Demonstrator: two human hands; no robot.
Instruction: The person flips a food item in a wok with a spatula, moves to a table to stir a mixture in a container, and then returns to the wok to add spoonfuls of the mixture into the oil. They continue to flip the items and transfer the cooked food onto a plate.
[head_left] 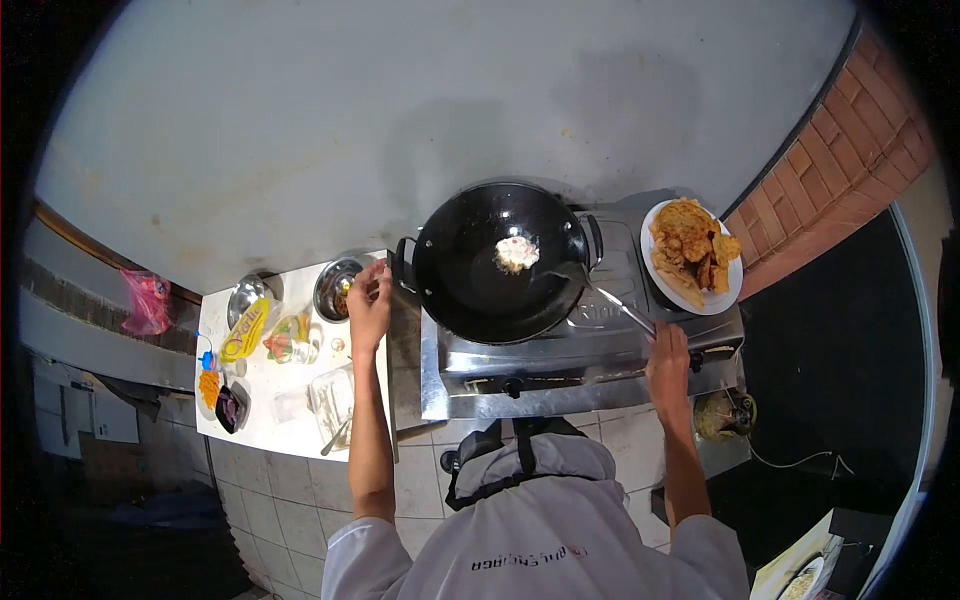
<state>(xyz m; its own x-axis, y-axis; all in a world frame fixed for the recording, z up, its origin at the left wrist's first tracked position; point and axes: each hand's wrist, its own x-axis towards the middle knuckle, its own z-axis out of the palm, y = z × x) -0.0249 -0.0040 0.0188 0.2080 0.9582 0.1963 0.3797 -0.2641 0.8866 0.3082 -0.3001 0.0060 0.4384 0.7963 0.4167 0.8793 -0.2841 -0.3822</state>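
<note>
A black two-handled wok (465, 300) sits on the steel gas stove (550, 360). Inside it, a small white, bubbly portion of food (517, 254) lies near the middle. My right hand (667, 362) is closed around the handle of a metal spatula (622, 303), whose blade reaches into the wok's right side. My left hand (369, 305) hovers at the right edge of a small steel bowl (325, 292) with some food in it. Its fingers are curled together, and whatever they may hold is too small to make out.
Right of the wok stands a white plate (737, 285) of fried food (690, 245). The white side table (290, 420) carries another steel bowl (246, 297), a yellow packet (246, 330), a clear container (332, 400) and a dark bowl (230, 410). A brick column (800, 180) rises at right.
</note>
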